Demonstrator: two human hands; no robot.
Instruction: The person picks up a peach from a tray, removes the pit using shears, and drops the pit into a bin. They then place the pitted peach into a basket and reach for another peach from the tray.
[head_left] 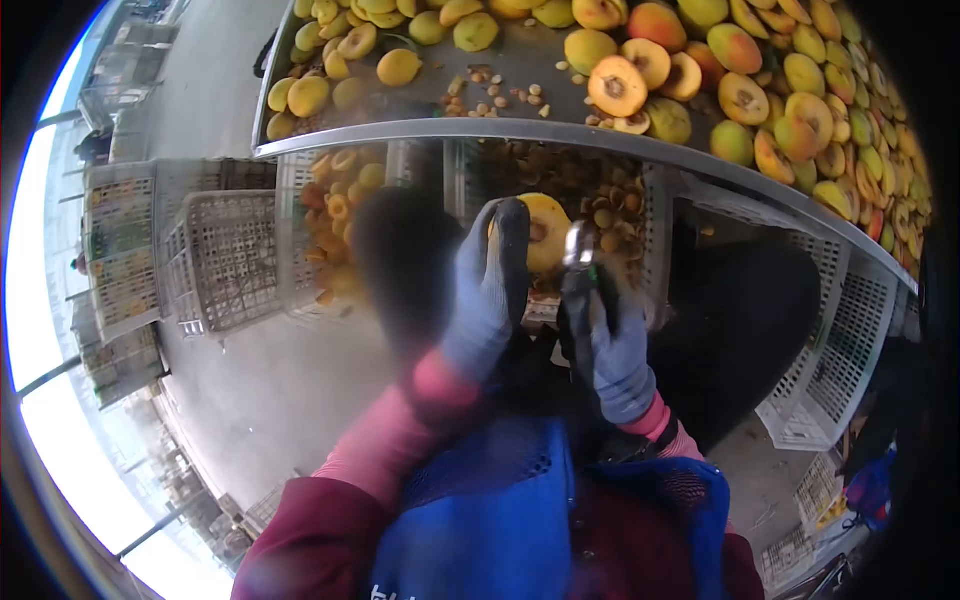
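Note:
My left hand (482, 285), in a grey-blue glove with dark fingers, is closed around a halved yellow peach (546, 235). The cut face is turned toward the right. Just beside it, my right hand (618, 350), gloved the same way, grips a dark-handled hand tool (577, 258) with a shiny metal tip. That tip is close to the peach's right edge; motion blur hides whether they touch. Below both hands is a crate (655, 215) filled with brownish pits and scraps.
A metal-edged table (430, 128) heaped with whole and halved peaches (742, 98) spans the top. Loose pits (495, 95) lie on it. At left, a crate of peach halves (338, 207) stands near stacked crates (228, 255). Another white crate (825, 350) is at right.

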